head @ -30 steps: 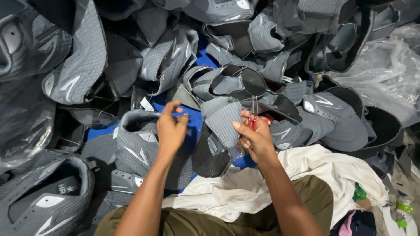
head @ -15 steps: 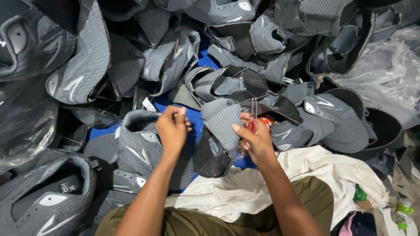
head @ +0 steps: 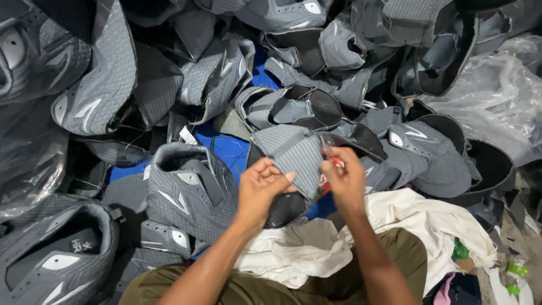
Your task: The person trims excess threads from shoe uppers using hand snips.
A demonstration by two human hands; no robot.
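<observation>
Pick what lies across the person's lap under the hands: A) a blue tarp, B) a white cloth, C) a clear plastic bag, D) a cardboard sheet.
B: a crumpled white cloth covers the lap beneath the left hand and right hand, which hold a grey shoe upper.

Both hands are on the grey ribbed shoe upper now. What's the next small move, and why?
Probably steady the grey ribbed upper with the left hand and bring the small red tool in the right hand to its edge. Both hands already pinch that piece, and the tool sits right at its rim; what it would cut is too small to see.
</observation>
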